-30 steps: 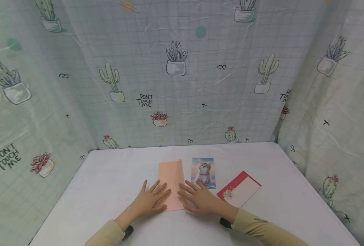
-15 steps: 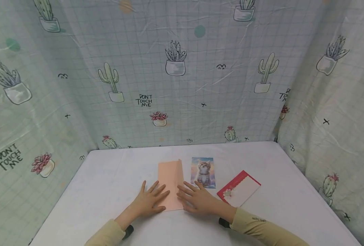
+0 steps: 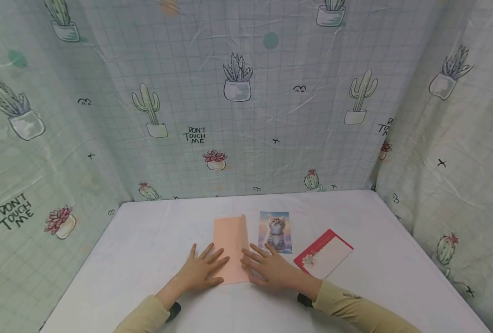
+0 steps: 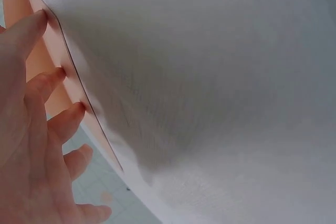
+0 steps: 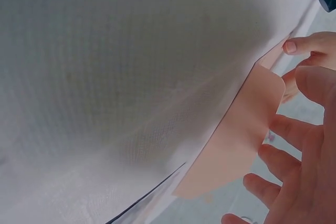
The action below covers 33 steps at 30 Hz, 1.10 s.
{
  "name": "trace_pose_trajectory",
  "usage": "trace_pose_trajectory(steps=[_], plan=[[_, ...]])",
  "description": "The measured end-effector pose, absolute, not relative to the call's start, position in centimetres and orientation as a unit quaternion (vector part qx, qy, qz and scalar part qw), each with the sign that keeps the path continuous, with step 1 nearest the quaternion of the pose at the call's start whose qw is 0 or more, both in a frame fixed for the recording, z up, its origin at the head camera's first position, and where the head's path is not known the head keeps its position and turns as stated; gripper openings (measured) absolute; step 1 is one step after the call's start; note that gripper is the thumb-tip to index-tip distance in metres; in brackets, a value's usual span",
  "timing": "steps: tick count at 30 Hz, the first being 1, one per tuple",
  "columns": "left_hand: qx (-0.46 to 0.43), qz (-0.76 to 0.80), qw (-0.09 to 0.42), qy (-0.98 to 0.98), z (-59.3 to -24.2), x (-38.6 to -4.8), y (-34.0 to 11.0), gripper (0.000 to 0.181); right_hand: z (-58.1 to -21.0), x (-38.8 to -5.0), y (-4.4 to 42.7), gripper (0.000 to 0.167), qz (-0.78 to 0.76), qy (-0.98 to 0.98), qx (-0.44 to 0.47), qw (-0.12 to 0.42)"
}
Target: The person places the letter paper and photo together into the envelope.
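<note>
A peach envelope lies in the middle of the white table, its flap along the right side raised off the surface. My left hand rests on the envelope's lower left part with fingers spread; the left wrist view has several fingertips touching the paper. On the other side my right hand is spread too, its fingertips at the outer edge of the flap. Just beyond the right fingers lies a kitten picture card. A red and white card with a flower lies slanted, partly behind the right wrist.
Cloth printed with cacti hangs around the back and both sides of the table. A dark wrist device shows under the right wrist, and another dark device under the left.
Hands, envelope and cards keep nearly the same places. Only a very small shift of the whole head view is visible.
</note>
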<state>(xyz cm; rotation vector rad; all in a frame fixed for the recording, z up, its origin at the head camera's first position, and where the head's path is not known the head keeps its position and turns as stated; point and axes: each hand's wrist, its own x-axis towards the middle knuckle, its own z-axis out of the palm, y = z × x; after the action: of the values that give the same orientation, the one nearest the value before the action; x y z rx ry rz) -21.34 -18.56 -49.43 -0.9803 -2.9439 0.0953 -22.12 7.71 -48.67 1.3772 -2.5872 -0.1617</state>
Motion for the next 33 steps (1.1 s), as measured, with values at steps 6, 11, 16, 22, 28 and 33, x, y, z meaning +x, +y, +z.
trace_pose_trajectory(steps=[6,11,16,22,28,33], plan=[[-0.311,0.03,0.016,-0.95,-49.7,-21.4,-18.9,0.058,-48.7,-22.1,7.9,0.05,-0.044,-0.877,0.466,0.111],[-0.309,0.023,0.013,-0.951,-49.6,-21.3,-19.0,0.058,-48.5,-21.9,8.1,0.051,-0.05,-0.88,0.461,0.1],[-0.302,0.017,0.005,-0.953,-49.4,-21.1,-19.1,0.058,-48.3,-21.8,8.2,0.053,-0.058,-0.885,0.454,0.086],[-0.301,0.016,0.002,-0.954,-49.2,-21.0,-19.3,0.057,-48.6,-21.8,8.4,0.055,-0.082,-0.889,0.443,0.084],[-0.293,0.014,-0.002,-0.956,-49.3,-21.0,-19.8,0.057,-48.9,-22.0,8.6,0.055,-0.103,-0.883,0.445,0.109],[-0.287,-0.001,-0.009,-0.958,-49.2,-21.0,-20.1,0.056,-49.2,-22.2,8.8,0.053,-0.104,-0.877,0.451,0.128]])
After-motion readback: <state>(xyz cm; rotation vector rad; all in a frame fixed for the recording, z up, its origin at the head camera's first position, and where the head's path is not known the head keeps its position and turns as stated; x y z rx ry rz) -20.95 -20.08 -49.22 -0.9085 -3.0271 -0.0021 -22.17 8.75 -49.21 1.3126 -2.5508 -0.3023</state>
